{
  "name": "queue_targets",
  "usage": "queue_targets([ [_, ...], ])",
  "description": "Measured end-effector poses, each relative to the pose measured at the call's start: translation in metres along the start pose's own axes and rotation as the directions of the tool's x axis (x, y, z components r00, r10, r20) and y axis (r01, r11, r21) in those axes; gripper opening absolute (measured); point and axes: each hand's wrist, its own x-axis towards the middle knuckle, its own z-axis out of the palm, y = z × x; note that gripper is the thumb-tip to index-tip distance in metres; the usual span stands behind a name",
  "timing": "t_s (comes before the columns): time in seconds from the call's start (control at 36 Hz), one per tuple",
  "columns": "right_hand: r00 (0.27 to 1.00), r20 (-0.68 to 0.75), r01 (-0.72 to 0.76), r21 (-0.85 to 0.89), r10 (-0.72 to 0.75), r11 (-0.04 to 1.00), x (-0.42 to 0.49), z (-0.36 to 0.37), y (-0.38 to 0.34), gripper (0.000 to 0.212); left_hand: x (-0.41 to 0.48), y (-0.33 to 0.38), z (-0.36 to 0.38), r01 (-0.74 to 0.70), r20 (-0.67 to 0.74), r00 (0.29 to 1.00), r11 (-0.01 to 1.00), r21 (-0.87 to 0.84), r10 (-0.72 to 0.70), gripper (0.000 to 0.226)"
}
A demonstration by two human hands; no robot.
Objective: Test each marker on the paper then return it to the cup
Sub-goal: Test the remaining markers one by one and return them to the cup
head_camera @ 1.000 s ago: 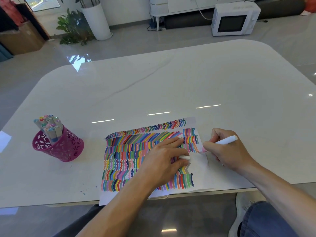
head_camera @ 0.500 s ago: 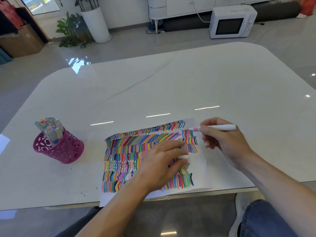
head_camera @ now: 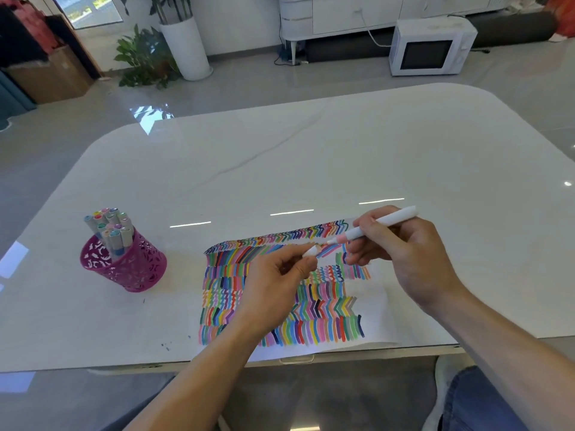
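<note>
A white marker [head_camera: 378,227] with a pink tip is in my right hand [head_camera: 407,256], held above the far right part of the paper [head_camera: 378,306], tip pointing left. My left hand [head_camera: 277,284] is lifted over the paper's middle and pinches the marker's white cap [head_camera: 311,251], whose open end faces the pink tip a short gap away. The paper is covered with rows of coloured strokes. A magenta perforated cup [head_camera: 123,265] stands at the left of the table and holds several capped markers [head_camera: 109,228].
The white table [head_camera: 311,157] has its near edge just below the paper. On the floor beyond stand a white microwave [head_camera: 431,46], a potted plant [head_camera: 146,57] beside a tall white planter, and a cardboard box at the far left. My knee in jeans shows at the bottom right.
My right hand lifted the marker off the paper and turned its tip to the left. My left hand rose from the paper and brought the cap up close to the tip.
</note>
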Motion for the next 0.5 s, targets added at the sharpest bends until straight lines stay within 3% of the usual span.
queue_targets([
  [0.28,0.999,0.04,-0.035,-0.03,0.036,0.999,0.0028,0.0065,0.0024,0.02,-0.0014,-0.0029,-0.003,0.021,0.025,0.999,1.0,0.004,-0.021,0.02],
  [0.5,0.997,0.028,-0.073,-0.008,0.073,0.997,0.0042,0.0056,0.0041,0.021,-0.0018,0.001,0.0008,0.07,0.079,0.995,0.983,-0.168,-0.057,0.024],
])
